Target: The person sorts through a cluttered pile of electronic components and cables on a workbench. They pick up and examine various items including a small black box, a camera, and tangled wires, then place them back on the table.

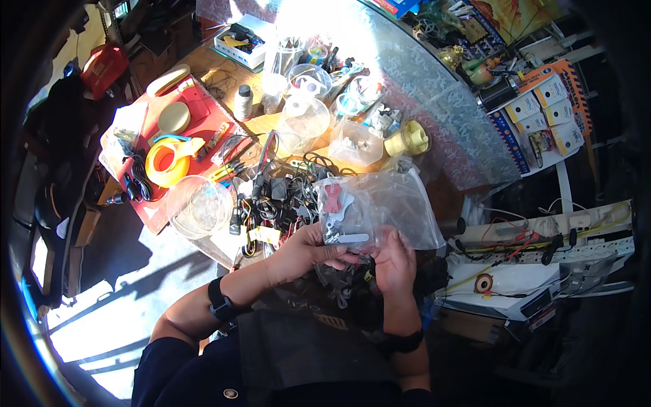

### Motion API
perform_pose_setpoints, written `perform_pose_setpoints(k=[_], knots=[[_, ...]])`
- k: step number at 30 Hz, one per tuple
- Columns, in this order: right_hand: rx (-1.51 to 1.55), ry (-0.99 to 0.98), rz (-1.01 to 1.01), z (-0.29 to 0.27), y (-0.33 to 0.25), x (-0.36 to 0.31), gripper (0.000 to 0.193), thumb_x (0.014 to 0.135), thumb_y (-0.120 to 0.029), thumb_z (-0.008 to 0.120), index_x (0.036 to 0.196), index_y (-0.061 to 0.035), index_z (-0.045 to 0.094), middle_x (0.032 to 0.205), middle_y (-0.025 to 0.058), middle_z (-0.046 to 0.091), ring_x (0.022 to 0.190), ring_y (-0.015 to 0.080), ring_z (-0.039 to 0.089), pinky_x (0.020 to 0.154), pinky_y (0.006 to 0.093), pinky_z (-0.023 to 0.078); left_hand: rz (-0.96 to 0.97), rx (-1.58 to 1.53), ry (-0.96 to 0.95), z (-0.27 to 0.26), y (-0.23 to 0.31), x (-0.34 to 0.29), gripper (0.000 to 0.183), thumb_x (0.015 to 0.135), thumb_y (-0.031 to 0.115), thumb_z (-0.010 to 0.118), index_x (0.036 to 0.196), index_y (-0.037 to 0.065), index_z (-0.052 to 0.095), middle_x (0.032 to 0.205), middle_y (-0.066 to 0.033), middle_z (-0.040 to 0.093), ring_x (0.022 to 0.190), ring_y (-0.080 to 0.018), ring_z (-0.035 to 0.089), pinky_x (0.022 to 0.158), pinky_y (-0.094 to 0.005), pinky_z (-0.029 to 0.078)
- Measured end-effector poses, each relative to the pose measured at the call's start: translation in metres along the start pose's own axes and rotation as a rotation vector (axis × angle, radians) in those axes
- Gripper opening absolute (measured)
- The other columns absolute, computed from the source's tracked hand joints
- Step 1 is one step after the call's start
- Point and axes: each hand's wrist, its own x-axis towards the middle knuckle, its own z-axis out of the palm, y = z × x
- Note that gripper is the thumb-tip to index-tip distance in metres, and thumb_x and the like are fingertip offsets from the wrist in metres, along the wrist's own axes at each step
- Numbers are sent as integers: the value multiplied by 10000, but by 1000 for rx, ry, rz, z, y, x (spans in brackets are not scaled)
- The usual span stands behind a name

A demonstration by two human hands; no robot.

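A clear plastic bag is held up in front of me, above a heap of cables. Inside it show a red bow-shaped piece, pale grey-blue pieces and a long white rounded strip. My left hand is closed on the bag's lower left edge, its thumb pointing across toward the right. My right hand grips the lower edge further right, with its fingers raised against the plastic. Parts of the fingers of both hands are hidden by the bag or by each other.
Black cables and plugs crowd the desk behind the bag. Clear tubs, a yellow tape roll on a red board and a yellow spool stand around them. To the right, a tray holds wires.
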Motion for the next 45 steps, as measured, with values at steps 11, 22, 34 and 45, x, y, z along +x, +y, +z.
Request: perform_pose_setpoints(k=[11,22,34,45], knots=[[6,182,26,-30,-34,23,288,946,-208,412,1133,1,476,1099,154,545,946,284,586,679,428,545,-78,176,314,-46,-17,-23,268,889,109,544,1135,6,519,986,-46,593,927,-110,559,804,-255,451],[45,177,13,-88,-34,187,308,915,-203,472,1180,-47,457,1144,105,535,1093,244,497,878,491,436,-49,880,815,-124,-74,-136,231,834,130,578,1008,-22,584,827,-94,633,700,-160,599,635,-291,483],[-54,121,161,-124,46,315,137,867,-135,492,930,-40,568,900,72,577,940,217,558,821,464,462,19,1221,1788,-207,-125,-145,312,816,120,540,1116,45,498,1091,-149,504,994,-292,491,865,-406,393],[-1022,335,-346,-105,59,322,379,689,-71,682,1044,-43,551,1010,111,561,965,219,521,823,327,439,-139,1719,1846,-229,-107,-125,182,854,173,471,978,51,523,956,-164,537,900,-350,497,797,-466,370]])
